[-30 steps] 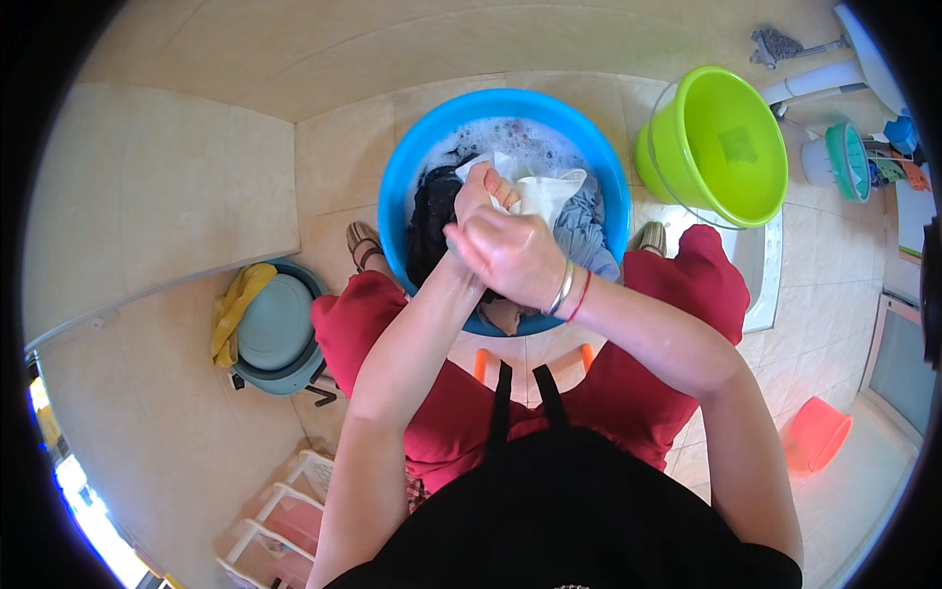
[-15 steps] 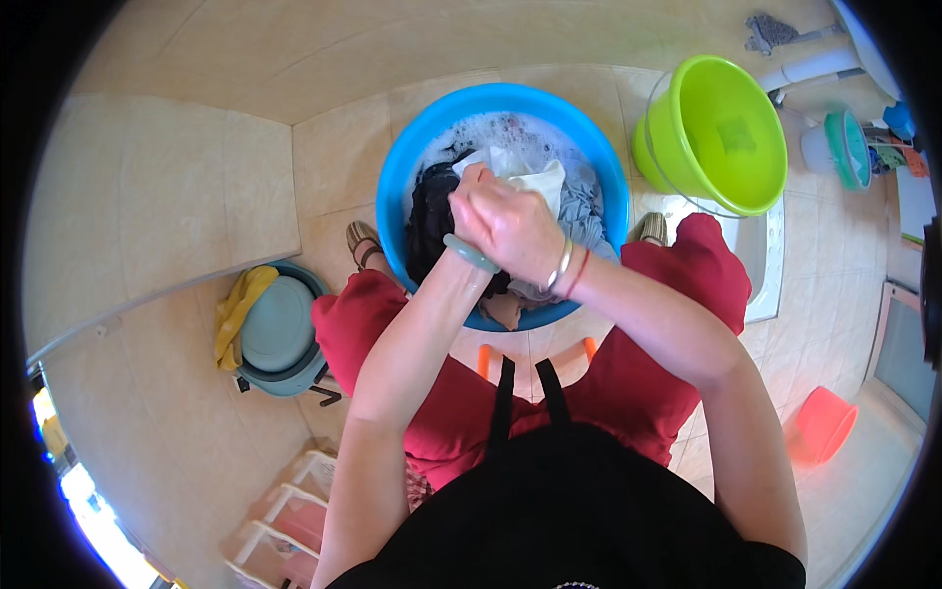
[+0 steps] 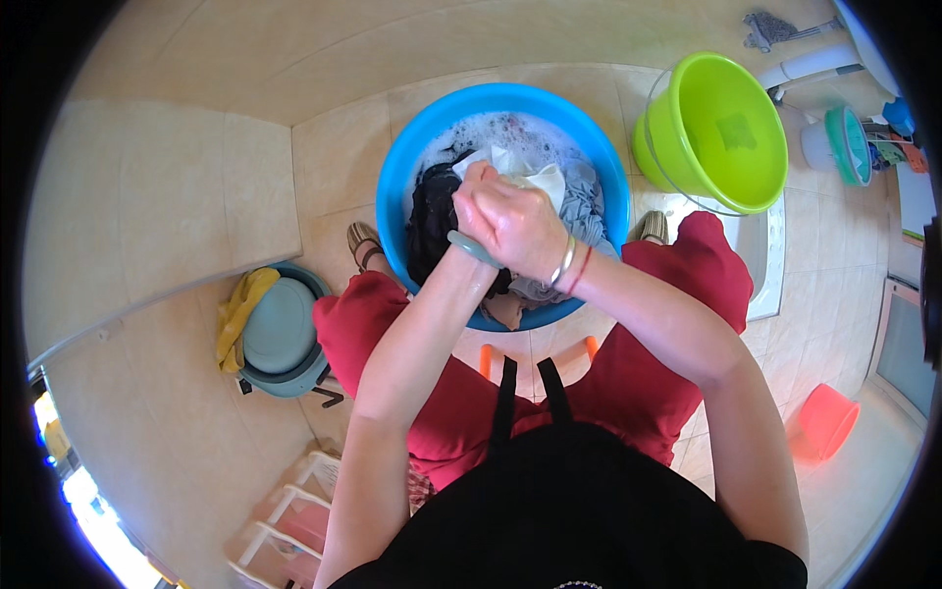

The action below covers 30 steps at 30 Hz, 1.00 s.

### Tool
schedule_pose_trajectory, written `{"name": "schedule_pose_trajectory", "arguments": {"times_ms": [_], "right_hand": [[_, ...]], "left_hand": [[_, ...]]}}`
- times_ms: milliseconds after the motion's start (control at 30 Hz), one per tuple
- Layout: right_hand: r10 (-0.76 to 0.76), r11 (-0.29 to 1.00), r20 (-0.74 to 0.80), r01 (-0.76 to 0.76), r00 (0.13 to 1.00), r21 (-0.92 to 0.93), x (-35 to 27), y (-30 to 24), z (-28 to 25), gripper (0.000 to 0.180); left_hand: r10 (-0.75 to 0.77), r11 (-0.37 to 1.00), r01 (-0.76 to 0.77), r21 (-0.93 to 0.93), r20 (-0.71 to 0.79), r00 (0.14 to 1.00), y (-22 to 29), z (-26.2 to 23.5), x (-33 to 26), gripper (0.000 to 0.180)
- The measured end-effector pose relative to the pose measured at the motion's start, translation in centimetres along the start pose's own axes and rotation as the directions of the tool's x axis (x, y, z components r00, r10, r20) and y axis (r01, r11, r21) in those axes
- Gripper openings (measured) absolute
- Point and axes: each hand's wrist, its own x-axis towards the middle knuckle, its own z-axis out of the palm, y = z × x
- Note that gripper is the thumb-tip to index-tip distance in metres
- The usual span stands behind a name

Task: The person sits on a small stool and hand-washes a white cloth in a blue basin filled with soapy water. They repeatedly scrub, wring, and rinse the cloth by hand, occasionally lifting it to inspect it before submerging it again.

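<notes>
My right hand (image 3: pixel 517 228) is closed, pressed against my left hand (image 3: pixel 469 208) above a round blue basin (image 3: pixel 390 177). Both hands are shut on a white cloth (image 3: pixel 548 183), which shows just beyond the knuckles. The part between my palms is hidden, and most of my left fingers are covered by the right hand. In the basin, black clothing (image 3: pixel 428 228) lies on the left and grey-blue clothing (image 3: pixel 583 196) on the right. Soapy foam (image 3: pixel 505 128) floats at the far side. A small beige piece of fabric (image 3: pixel 504 312) rests by the near rim.
A lime-green bucket (image 3: pixel 731 133) stands to the right, beside a white floor tray (image 3: pixel 770 255). Stacked grey-blue basins (image 3: pixel 280 324) with a yellow cloth (image 3: pixel 240 309) are at left. A coral-red bucket (image 3: pixel 826 422) sits at lower right, and a white rack (image 3: pixel 285 525) at lower left.
My clasped hands have shifted very slightly to the right and stay closed together. The white cloth beyond them has changed shape a little, lying lower on the right.
</notes>
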Motion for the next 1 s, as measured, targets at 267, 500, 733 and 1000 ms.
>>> {"name": "schedule_pose_trajectory", "arguments": {"times_ms": [267, 500, 733, 1000], "right_hand": [[0.132, 0.981, -0.046, -0.137, 0.99, -0.14, 0.7, 5.1, -0.2, 0.025], [0.012, 0.999, 0.027, -0.01, 1.0, -0.053, 0.5, 0.4, -0.5, 0.024], [0.124, 0.975, -0.007, -0.123, 0.992, -0.183, 0.8, 5.1, -1.1, 0.019], [-0.061, 0.993, 0.036, 0.064, 0.997, -0.102, 0.7, 0.9, -0.7, 0.023]], "left_hand": [[0.05, 0.985, 0.038, 0.167, -0.495, 0.868, -1.9, 5.8, 0.0, 0.027], [0.018, 0.998, -0.011, 0.056, -0.131, 0.991, -0.4, 3.7, -0.8, 0.023], [0.108, 0.97, 0.051, 0.238, -0.607, 0.787, -2.4, 7.9, 0.2, 0.019], [0.166, 0.964, -0.102, 0.245, -0.256, 0.952, -1.9, 5.4, -0.9, 0.02]]}}
